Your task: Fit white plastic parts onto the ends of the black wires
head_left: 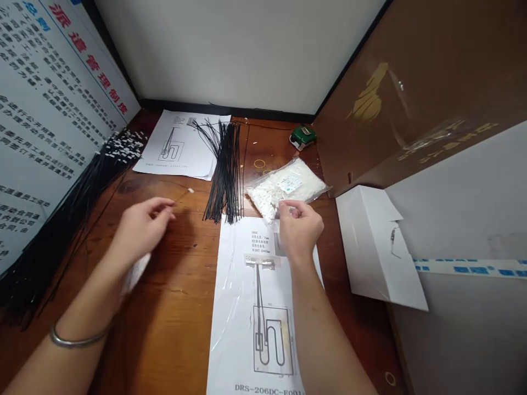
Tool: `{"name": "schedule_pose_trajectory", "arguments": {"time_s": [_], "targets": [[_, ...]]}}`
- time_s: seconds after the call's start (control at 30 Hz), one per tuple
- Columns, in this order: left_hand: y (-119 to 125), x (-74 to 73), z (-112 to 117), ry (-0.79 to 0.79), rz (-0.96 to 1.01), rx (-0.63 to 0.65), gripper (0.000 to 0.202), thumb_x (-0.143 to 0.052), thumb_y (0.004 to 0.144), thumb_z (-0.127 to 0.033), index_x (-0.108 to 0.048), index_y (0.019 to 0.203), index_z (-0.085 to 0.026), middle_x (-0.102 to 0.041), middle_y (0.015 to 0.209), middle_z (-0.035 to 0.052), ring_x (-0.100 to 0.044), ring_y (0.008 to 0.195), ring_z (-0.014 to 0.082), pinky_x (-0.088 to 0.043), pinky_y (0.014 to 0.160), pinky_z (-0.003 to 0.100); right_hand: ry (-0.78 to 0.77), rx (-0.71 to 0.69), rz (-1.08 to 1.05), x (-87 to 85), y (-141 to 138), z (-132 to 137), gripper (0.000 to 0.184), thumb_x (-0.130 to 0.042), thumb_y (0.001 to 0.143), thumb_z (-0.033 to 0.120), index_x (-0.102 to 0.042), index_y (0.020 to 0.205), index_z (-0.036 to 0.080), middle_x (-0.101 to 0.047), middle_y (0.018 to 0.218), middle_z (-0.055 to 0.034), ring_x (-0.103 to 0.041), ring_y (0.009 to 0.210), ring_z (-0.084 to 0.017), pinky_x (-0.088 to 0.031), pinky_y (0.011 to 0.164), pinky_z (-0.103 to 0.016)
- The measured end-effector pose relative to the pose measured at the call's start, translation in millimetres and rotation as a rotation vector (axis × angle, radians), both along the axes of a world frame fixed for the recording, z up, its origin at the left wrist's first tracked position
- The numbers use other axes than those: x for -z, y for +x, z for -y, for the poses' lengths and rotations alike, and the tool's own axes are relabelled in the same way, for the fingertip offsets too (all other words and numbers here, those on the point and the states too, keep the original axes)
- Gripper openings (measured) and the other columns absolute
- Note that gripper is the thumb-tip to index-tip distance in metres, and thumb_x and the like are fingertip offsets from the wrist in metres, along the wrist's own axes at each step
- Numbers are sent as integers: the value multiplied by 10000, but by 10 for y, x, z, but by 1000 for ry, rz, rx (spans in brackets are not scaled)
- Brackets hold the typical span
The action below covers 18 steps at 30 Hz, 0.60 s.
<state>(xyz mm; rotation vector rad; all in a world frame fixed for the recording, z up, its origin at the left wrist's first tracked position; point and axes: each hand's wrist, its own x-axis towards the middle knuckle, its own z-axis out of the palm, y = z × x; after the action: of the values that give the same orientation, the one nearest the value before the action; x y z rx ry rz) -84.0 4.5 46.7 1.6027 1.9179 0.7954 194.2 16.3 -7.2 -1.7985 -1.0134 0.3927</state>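
Note:
My left hand (142, 226) hovers over the wooden table (177, 307), fingers curled together, pinching a thin black wire whose white tip (190, 190) lies just beyond. My right hand (298, 225) is pinched at the open edge of a clear bag of small white connectors (284, 189), holding something small I cannot make out. A bundle of black wires (226, 170) lies between the hands. Under my right wrist lies a plastic-covered drawing sheet (255, 318).
A large pile of black wires with white tips (78, 186) leans along the left wall poster. A second drawing sheet (181, 144) lies at the back. A green tape measure (302, 137) sits far right. A white folded card (374, 247) stands on the right.

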Motion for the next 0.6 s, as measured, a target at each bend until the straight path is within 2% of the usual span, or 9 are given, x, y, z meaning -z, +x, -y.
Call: {"name": "schedule_pose_trajectory", "arguments": {"time_s": [0.07,0.1,0.17,0.23,0.3,0.4,0.47,0.53,0.6], "targets": [[-284,-144,-114,8,-275,-74,254,-548,817,-285,-719,967,-172,-706,761,27,-636,766,212,-455,756,332,-69,-60,129,19,-9,5,107,-660,729,253,-736,692,188,-486,578,3,-441,544,-180,-351,613,-331],[-412,-210,-168,0,-389,-87,309,-517,848,-327,-703,1047,-182,-697,812,18,-629,843,236,-441,804,372,-84,-70,175,23,-19,9,133,-648,742,260,-757,727,186,-542,616,-23,-468,575,-195,-355,634,-339],[-624,-308,-261,62,-480,-198,371,-494,859,-370,-660,1120,-167,-678,918,50,-570,1011,338,-387,862,501,-105,-63,231,18,-42,16,216,-593,788,263,-782,850,179,-641,708,-70,-527,652,-228,-369,684,-356],[-750,-346,-329,235,-575,-285,433,-501,840,-466,-639,1136,-181,-649,1086,70,-460,1173,397,-350,877,539,-149,-48,273,-5,-59,24,298,-523,835,249,-772,978,171,-703,798,-103,-577,732,-254,-379,730,-369],[-740,-327,-361,338,-617,-247,473,-481,836,-506,-630,1153,-188,-617,1201,71,-417,1233,381,-345,890,527,-223,-50,309,-38,-68,28,340,-488,864,251,-751,1064,167,-730,866,-125,-610,793,-271,-384,761,-379],[-411,-237,-326,319,-641,-116,424,-468,854,-395,-628,1184,-183,-643,1166,80,-516,1139,318,-382,908,478,-325,-66,331,-83,-72,23,350,-545,856,315,-736,1110,169,-742,905,-148,-632,846,-297,-382,790,-395],[-43,-160,-255,251,-594,-43,317,-510,842,-327,-683,1065,-182,-693,1043,101,-562,1045,308,-423,854,438,-358,-60,325,-97,-69,13,354,-593,828,336,-738,1109,176,-746,902,-151,-634,852,-308,-378,794,-400],[332,-80,-169,166,-499,107,215,-537,846,-296,-703,954,-212,-723,955,70,-590,965,289,-436,800,403,-358,-40,313,-96,-63,3,330,-609,812,320,-752,1076,182,-747,899,-147,-633,842,-306,-376,783,-394],[630,-4,-95,64,-401,197,178,-538,865,-292,-707,868,-236,-729,834,38,-612,854,259,-430,707,361,-335,-28,299,-84,-55,-3,286,-604,809,290,-772,1012,182,-746,897,-139,-628,824,-294,-370,766,-380]]}}
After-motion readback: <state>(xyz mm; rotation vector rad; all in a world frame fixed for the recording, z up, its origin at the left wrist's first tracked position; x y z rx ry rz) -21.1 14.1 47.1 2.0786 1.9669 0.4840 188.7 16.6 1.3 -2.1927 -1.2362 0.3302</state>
